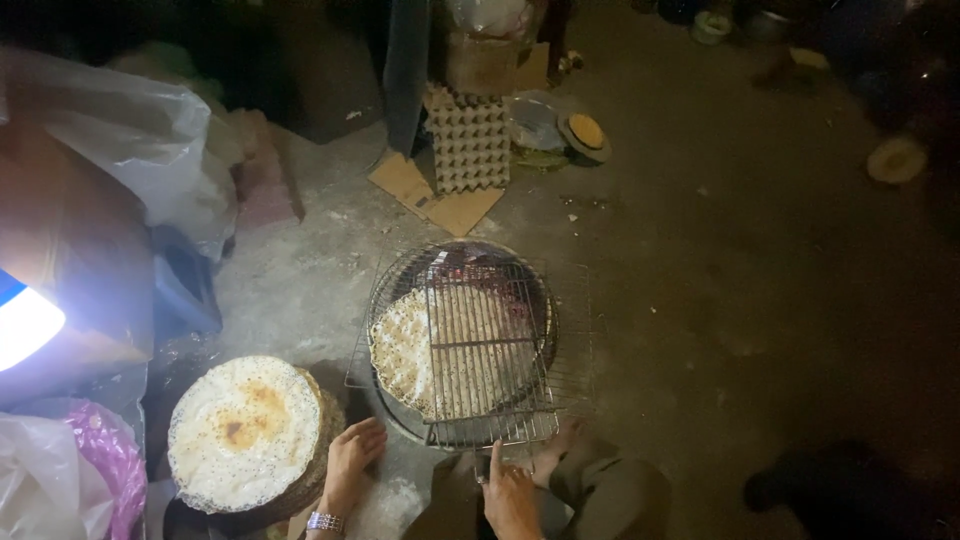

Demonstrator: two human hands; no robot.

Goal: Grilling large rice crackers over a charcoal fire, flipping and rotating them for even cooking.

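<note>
Cracker (455, 350): round, pale, speckled sheet, clamped flat between two wire grids and lying over the brazier, left of centre under the upper grid.
Rack (490, 345): square wire grill, two layers, set on the brazier rim; its near edge juts toward the person, with a handle at the bottom.
Brazier (395, 270): round, dark, wire-sided, on the floor; a reddish glow shows at the back under the rack.
Right hand (510, 495): at the rack's near edge, fingers closed around the handle, index finger stretched along it.
Left hand (352, 455): resting open against the right side of the stack, fingers loosely curled, holding nothing; a watch (325, 522) sits on the wrist.
Stack (248, 430): toasted round crackers piled left of the brazier, the top one white with a browned patch in the middle.
Foot (560, 450): bare, just beside the rack's near right corner, touching the floor.
Floor (720, 280): grey concrete, dimly lit.
Egg tray (470, 140): grey, standing up behind the brazier, on a piece of cardboard (432, 200).
Bags (140, 140): plastic, white at upper left, pink one (110, 465) at lower left.
</note>
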